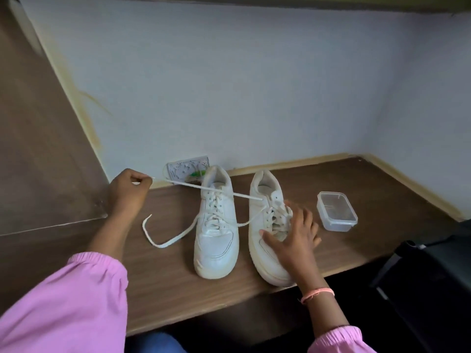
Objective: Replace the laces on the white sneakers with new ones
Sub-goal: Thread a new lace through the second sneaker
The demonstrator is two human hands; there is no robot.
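Observation:
Two white sneakers stand side by side on the brown desk [165, 284], toes toward me. My left hand [128, 192] pinches the end of a white lace [219, 191] that runs taut from the right sneaker [265, 250], across the top of the left sneaker [216, 235]. My right hand [293, 238] rests flat on the right sneaker's tongue and side, fingers spread, holding it down. A loose lace end [163, 244] from the left sneaker curls on the desk to its left.
A clear plastic box [336, 211] sits to the right of the sneakers. A white wall socket plate [183, 169] with a green plug is behind the left sneaker. A dark chair [433, 276] is at the lower right. Walls close the desk at the back and left.

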